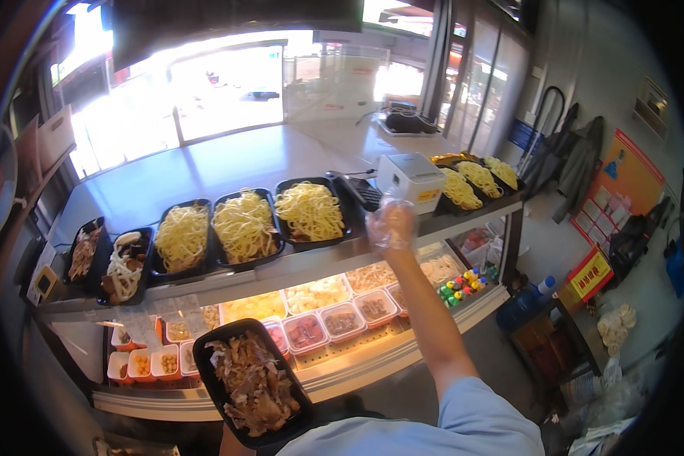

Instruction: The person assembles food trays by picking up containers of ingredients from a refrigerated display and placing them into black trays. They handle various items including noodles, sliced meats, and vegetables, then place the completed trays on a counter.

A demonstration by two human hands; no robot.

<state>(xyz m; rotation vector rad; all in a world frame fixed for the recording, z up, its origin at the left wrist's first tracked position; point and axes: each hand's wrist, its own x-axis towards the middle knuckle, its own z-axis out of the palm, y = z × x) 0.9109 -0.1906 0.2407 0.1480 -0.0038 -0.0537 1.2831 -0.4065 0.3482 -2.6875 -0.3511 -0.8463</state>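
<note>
My left hand is hidden under a black plastic tray (206, 373) heaped with shredded meat (256, 387); only that forearm shows at the bottom edge. My right hand (393, 225), in a clear plastic glove, reaches to the ledge above a lit display case, beside a white box-shaped machine (413, 182) and a dark keypad device (362, 192). Its fingers are blurred, and whether they hold anything cannot be told. Black trays of noodles (310, 211) (245, 225) (182, 236) stand along the ledge to its left. Farther left are a tray of white strips and dark pieces (126, 268) and a tray of meat (85, 251).
More noodle trays (479, 179) stand right of the machine. Below the ledge, the display case holds food tubs (305, 332) and small colourful-capped bottles (461, 288). Paper slips (139, 328) hang at its front left. A blue water bottle (518, 308) stands to the right.
</note>
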